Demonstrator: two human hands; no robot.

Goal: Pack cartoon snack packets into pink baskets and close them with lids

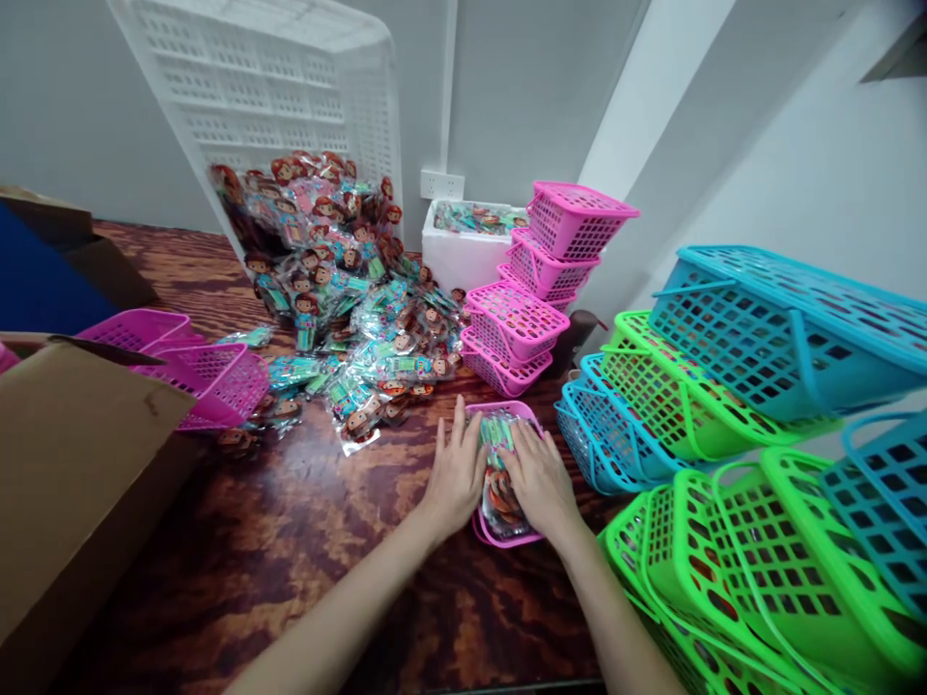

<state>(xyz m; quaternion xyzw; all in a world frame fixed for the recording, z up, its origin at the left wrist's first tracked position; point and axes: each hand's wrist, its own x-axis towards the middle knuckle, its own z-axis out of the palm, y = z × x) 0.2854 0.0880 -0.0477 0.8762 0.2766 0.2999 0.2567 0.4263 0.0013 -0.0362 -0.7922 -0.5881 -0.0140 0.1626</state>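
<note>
On the table in front of me stands a small pink plastic basket (pixel 507 542), filled with doll-shaped items in clear wrappers (pixel 503 492). My left hand (pixel 458 470) lies over the basket's left side, fingers stretched out, with the fingertips at the rim and the packets. Across its right side rests my right hand (pixel 540 475), its fingers extended flat on top of the packets. Neither hand is wrapped round anything. The palms' undersides are hidden.
A tipped white crate (pixel 282 87) spills a pile of wrapped dolls (pixel 383 328). Stacked pink baskets (pixel 518 319) stand behind, near a white foam box (pixel 463 253). Green baskets (pixel 774 541) and blue baskets (pixel 768 338) crowd the right. A cardboard box (pixel 79 473) and pink baskets (pixel 217 386) are left.
</note>
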